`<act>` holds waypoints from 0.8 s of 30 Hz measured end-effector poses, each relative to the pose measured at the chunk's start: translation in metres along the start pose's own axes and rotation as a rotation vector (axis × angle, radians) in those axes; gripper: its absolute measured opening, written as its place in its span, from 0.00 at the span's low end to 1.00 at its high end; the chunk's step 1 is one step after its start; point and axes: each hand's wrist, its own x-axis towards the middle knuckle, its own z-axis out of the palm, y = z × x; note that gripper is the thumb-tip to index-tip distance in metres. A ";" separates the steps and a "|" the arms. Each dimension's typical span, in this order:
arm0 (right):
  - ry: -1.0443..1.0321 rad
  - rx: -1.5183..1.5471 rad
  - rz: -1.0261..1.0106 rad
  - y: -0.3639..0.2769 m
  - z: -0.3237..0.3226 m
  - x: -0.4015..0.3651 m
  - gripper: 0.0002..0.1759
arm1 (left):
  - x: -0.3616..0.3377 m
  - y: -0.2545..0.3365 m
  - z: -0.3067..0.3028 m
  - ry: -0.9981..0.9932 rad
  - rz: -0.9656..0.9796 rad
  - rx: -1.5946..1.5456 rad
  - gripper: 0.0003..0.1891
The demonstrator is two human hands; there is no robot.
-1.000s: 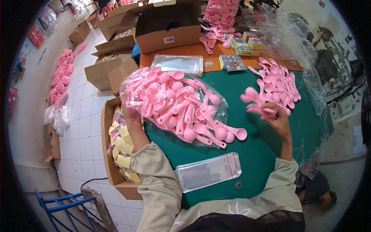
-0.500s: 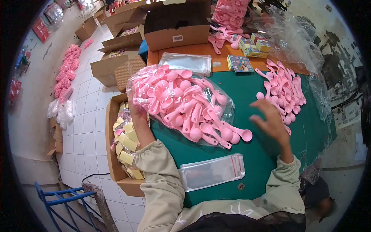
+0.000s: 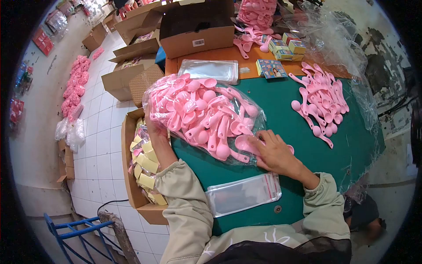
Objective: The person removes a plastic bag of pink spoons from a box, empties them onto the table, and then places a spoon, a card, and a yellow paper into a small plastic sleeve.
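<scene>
1. Spoons fill the bag, left on the worktop.
2. Left hand touches the bag's left side; right hand curls over spoons; cannot tell whether either grip is clamped.
3. Left box holds yellow packets.

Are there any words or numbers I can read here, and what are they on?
None can be read.
White barcode label on the brown box: too small.
Colorful card on the table: print too small.
Card stacks behind it: too small.
Red packet on the wall: too blurred.
</scene>
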 end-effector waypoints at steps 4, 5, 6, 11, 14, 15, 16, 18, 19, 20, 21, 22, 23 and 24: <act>0.027 0.157 0.087 0.000 0.000 -0.003 0.37 | -0.002 0.001 0.003 0.043 0.024 0.018 0.23; 0.004 0.240 0.098 0.002 -0.001 -0.003 0.37 | -0.003 0.002 0.004 0.032 0.021 0.012 0.23; -0.018 0.322 0.109 0.005 -0.003 -0.005 0.38 | -0.004 0.002 0.004 0.020 0.018 0.004 0.23; -0.079 0.519 -0.013 0.023 -0.017 -0.009 0.42 | -0.001 0.001 0.002 -0.037 0.005 -0.019 0.24; -0.284 0.705 0.159 0.032 -0.038 -0.014 0.45 | 0.003 0.001 -0.002 -0.047 0.015 -0.012 0.23; -0.290 0.758 0.201 0.039 -0.040 -0.018 0.46 | 0.002 0.001 -0.001 -0.040 0.015 -0.007 0.23; -0.295 0.811 0.243 0.046 -0.042 -0.023 0.46 | 0.001 0.000 0.001 -0.030 0.024 0.001 0.23; -0.236 0.867 0.247 0.063 -0.047 -0.031 0.47 | -0.003 0.001 0.006 -0.022 0.023 0.007 0.24; -0.206 0.896 0.249 0.071 -0.051 -0.034 0.47 | -0.004 0.002 0.008 -0.017 0.023 0.012 0.24; -0.208 0.902 0.245 0.075 -0.063 -0.034 0.47 | -0.005 0.002 0.008 -0.035 -0.005 -0.010 0.24; -0.253 0.927 0.335 0.082 -0.077 -0.034 0.45 | -0.006 0.002 0.008 -0.047 -0.006 -0.004 0.24; -0.227 0.918 0.344 0.089 -0.086 -0.036 0.43 | -0.007 0.002 0.008 -0.061 -0.004 0.002 0.24; -0.203 0.909 0.351 0.098 -0.093 -0.038 0.41 | -0.007 0.003 0.009 -0.074 -0.001 0.008 0.24; -0.150 0.825 0.343 0.111 -0.098 -0.040 0.40 | -0.008 0.004 0.009 -0.031 0.001 0.024 0.24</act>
